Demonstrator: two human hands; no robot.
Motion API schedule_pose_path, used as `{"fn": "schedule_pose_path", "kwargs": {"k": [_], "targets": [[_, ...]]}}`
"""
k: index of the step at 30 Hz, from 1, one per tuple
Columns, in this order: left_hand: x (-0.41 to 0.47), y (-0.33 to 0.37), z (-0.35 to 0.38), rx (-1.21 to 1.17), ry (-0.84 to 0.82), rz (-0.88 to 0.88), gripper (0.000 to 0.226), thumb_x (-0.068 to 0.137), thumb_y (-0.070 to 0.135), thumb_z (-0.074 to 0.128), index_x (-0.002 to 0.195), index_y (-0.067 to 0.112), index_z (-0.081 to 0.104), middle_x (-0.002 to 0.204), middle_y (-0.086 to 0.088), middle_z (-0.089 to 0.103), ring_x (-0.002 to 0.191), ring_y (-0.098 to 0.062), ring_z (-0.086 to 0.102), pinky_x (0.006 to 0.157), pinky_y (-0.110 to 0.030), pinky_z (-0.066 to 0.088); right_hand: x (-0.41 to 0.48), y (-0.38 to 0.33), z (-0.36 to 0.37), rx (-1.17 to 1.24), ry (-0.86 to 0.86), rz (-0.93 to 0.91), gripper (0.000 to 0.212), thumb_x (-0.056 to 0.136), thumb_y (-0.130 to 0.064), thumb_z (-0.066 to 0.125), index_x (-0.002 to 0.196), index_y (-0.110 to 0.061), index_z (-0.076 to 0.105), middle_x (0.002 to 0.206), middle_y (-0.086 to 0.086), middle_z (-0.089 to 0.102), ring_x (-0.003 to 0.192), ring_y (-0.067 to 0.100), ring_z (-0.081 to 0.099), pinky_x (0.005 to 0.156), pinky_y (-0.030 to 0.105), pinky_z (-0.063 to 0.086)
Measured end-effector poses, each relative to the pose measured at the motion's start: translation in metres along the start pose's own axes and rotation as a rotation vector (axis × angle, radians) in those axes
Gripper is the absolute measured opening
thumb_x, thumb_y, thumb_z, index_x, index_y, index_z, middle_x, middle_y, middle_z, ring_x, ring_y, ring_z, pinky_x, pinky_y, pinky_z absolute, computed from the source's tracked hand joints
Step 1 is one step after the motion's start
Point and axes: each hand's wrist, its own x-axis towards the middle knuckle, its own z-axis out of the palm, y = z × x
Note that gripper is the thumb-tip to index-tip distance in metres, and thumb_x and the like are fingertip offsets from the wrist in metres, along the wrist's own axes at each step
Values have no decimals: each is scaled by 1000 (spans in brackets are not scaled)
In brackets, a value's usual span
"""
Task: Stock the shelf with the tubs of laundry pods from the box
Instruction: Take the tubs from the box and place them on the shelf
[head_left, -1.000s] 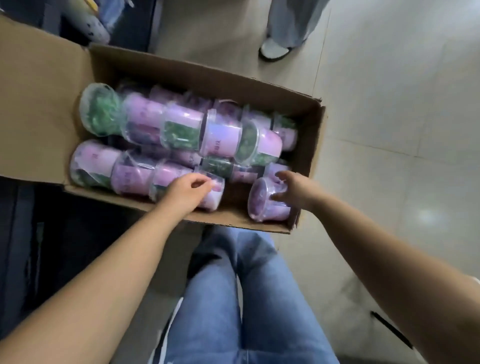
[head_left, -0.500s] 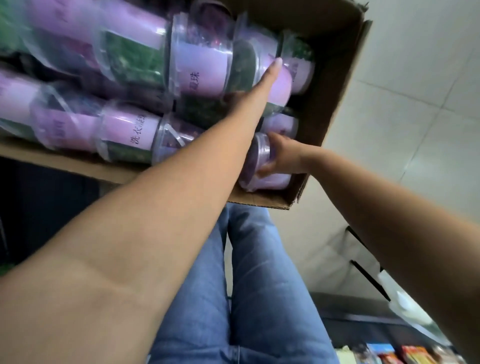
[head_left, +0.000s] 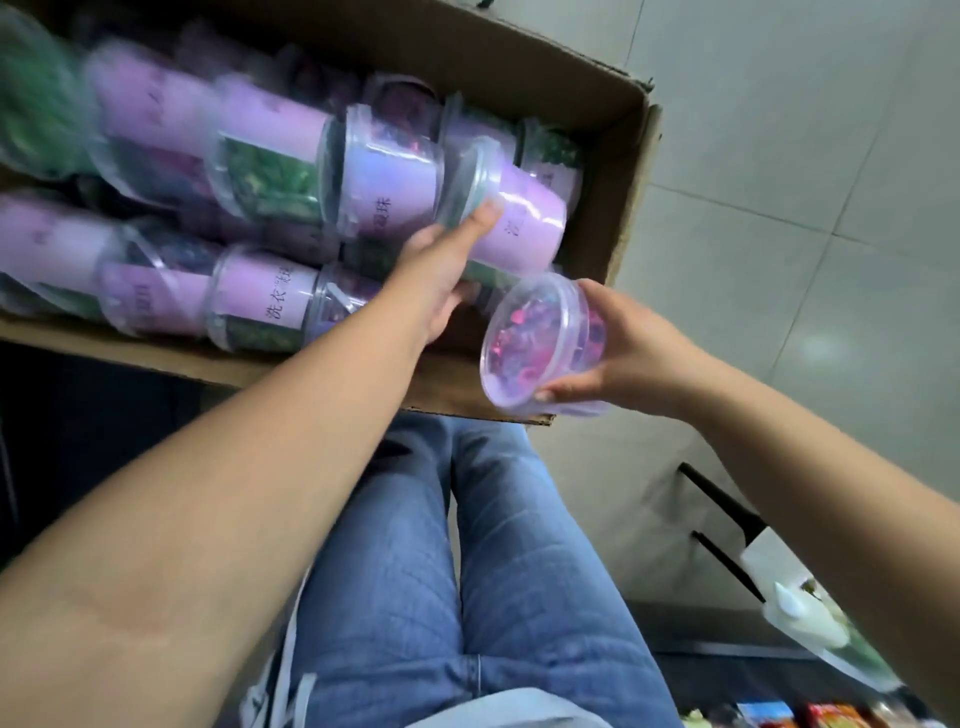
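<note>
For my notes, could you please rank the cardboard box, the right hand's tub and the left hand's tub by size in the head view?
1. Cardboard box.
2–3. The clear tub in the right hand and the labelled tub gripped by the left hand look alike; the first is nearer: unranked.

The box (head_left: 613, 208) filled the upper left of the frame, tubs (head_left: 384, 176) lying in it. At its right end the left hand (head_left: 441, 275) gripped one tub (head_left: 524, 218); lower right, the right hand (head_left: 639, 358) held another tub (head_left: 535, 338).
</note>
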Motion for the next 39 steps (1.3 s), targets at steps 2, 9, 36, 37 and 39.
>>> {"fn": "schedule_pose_path", "kwargs": {"k": [2, 9, 36, 37, 39], "targets": [[-12, 3, -12, 3, -36, 28, 29, 83, 30, 64, 105, 11, 61, 104, -8, 66, 99, -25, 61, 87, -43, 50, -15, 1, -12, 99, -25, 29, 66, 58, -27, 86, 113, -17, 51, 102, -3, 60, 94, 15, 56, 80, 22, 44], [-65, 7, -79, 82, -110, 71, 31, 72, 43, 70, 91, 20, 61, 69, 10, 68, 63, -12, 60, 64, -26, 40, -11, -1, -32, 449, -75, 122, 64, 47, -42, 86, 103, -21, 63, 102, -2, 68, 96, 12, 63, 91, 31, 50], [-6, 11, -143, -68, 366, 205, 54, 85, 49, 55, 127, 19, 39, 115, 4, 50, 112, -16, 53, 98, -40, 47, 108, -13, 85, 1260, -195, 355, 69, 59, -64, 58, 99, -9, 62, 92, 7, 73, 84, 20, 70, 73, 29, 56], [-5, 13, -145, -75, 355, 196, 49, 87, 45, 54, 127, 20, 39, 114, 4, 51, 112, -16, 53, 97, -40, 47, 110, -21, 90, 1325, -162, 375, 72, 60, -61, 57, 107, -6, 61, 105, 11, 70, 94, 24, 68, 80, 35, 55], [-7, 14, -148, -52, 320, 188, 53, 86, 43, 56, 131, 20, 37, 117, 4, 52, 115, -17, 53, 97, -42, 48, 116, -31, 98, 1464, -82, 406, 80, 64, -57, 60, 125, -7, 54, 127, 15, 59, 112, 31, 60, 96, 49, 46]]}}
